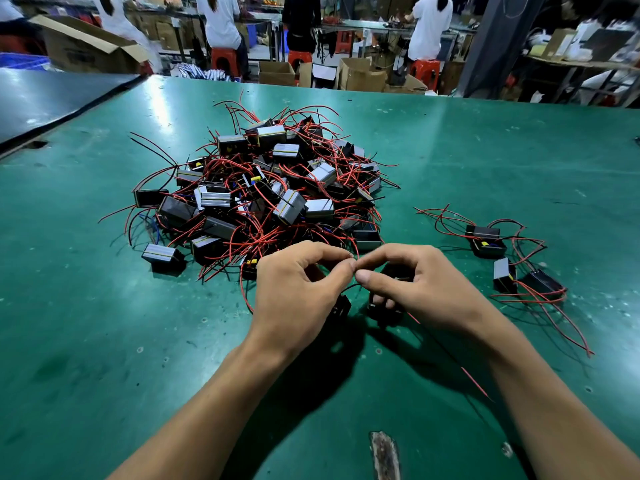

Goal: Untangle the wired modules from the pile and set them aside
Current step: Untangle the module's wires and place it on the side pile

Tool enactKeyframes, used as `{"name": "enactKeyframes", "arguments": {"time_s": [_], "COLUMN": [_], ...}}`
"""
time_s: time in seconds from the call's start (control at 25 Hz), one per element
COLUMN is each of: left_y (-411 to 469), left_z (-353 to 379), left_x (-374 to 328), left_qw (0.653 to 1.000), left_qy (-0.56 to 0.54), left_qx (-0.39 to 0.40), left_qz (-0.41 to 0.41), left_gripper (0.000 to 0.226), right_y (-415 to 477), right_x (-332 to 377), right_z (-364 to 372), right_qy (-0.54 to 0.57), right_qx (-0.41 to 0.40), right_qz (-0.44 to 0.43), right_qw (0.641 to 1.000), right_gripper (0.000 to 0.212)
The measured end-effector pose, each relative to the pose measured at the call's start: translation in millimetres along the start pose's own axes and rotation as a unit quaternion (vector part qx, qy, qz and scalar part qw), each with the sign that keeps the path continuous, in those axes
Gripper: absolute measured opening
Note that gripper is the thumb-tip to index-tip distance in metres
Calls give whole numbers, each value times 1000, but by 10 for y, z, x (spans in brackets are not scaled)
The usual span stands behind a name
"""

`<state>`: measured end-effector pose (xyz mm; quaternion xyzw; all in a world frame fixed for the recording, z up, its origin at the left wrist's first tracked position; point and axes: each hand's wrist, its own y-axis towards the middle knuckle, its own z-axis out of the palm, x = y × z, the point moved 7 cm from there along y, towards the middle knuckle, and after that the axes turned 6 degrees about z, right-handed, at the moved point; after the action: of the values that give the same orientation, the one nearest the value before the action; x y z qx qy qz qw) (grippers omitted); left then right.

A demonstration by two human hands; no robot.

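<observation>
A tangled pile of small black box modules point(263, 188) with red and black wires lies on the green table point(86, 323). Just in front of it, my left hand point(298, 292) and my right hand point(412, 289) meet fingertip to fingertip, both pinching thin wires. A black module point(341, 306) hangs under my left hand, and another black module point(382, 308) sits under my right palm, mostly hidden. A red wire point(474, 379) trails from my right hand toward me. To the right, three separated modules point(486, 241) lie with their wires spread out.
A worn gouge point(384, 455) marks the table near its front edge. A dark table point(52, 98) adjoins at the far left. Beyond the far edge stand cardboard boxes point(360, 76), red stools and several people at benches.
</observation>
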<state>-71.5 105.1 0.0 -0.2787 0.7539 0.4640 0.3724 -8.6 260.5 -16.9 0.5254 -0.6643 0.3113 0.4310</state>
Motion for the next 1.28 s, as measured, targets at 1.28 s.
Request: {"name": "enactKeyframes", "arguments": {"time_s": [1.28], "left_y": [35], "left_z": [15], "left_x": [2], "left_qw": [998], "left_qy": [-32], "left_qx": [18], "left_qz": [-47], "left_gripper": [3], "right_y": [14], "right_x": [111], "right_z": [75], "right_qy": [147], "right_qx": [-25], "right_qz": [0], "right_qw": [989], "right_gripper": [16]}}
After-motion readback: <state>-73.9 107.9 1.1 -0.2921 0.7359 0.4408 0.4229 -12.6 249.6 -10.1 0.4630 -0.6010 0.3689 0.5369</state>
